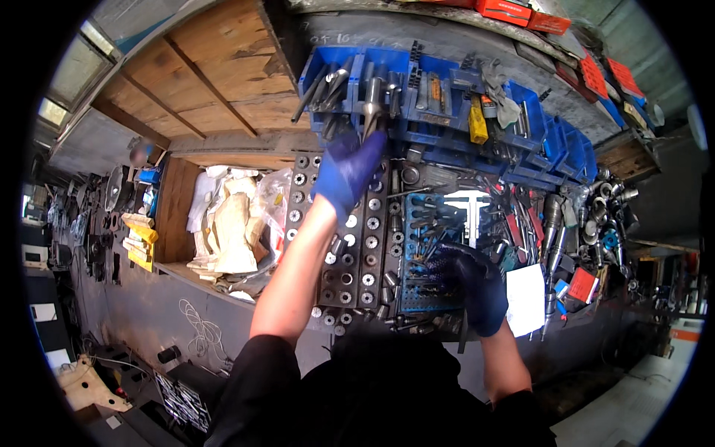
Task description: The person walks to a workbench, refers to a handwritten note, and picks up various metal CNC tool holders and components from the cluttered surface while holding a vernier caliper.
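Note:
My left hand (346, 175), in a blue glove, is raised in front of the blue bins. Its fingers are closed around a steel tool with a thick cylindrical shank (373, 95), which points up past the hand. Motion blurs the fingertips. Below that hand lies a dark rack of round collets (368, 279). My right hand (480, 290), in a dark blue glove, hovers at the right side of a blue perforated tray (432, 300) of drill bits and small cutters. Its fingers reach left over the tray, apart, with nothing visible in them. A caliper (472, 216) lies just beyond it.
Blue bins (436, 115) of tools line the back, with a yellow box (477, 119) among them. A wooden box (175, 212) of crumpled paper and plastic stands left. Pliers (530, 223), a white sheet (526, 299) and piled metal toolholders (599, 205) crowd the right.

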The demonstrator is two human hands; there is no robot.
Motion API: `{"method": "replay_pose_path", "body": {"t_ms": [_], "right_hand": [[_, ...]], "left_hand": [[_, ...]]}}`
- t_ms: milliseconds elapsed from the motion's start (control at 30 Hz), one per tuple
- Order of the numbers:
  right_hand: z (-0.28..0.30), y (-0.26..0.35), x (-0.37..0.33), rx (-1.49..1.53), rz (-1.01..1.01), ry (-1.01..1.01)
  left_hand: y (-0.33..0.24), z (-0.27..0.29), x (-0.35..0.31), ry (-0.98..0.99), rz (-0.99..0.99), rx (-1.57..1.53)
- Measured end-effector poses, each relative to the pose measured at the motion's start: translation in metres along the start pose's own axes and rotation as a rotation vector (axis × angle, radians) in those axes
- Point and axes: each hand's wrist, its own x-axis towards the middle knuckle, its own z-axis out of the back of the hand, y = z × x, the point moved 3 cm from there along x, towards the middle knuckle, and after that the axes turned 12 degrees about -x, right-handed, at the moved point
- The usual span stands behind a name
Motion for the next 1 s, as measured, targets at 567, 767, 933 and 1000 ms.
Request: {"method": "replay_pose_path", "body": {"t_ms": [567, 767, 933, 1000], "right_hand": [[0.010, -0.028, 0.029, -0.098, -0.046, -0.059], [-0.001, -0.019, 0.031, -0.003, -0.054, -0.006], [-0.001, -0.022, 0.028, -0.009, -0.039, -0.030], [-0.003, -0.014, 0.026, -0.150, 0.058, 0.003]], "left_hand": [[0.047, -0.028, 0.001, 0.160, -0.269, 0.392], [0.072, 0.006, 0.036, 0.065, 0.007, 0.093], [0.049, 0.001, 0.053, 0.004, -0.156, 0.084], [0.053, 0.000, 0.049, 0.017, -0.112, -0.005]]}}
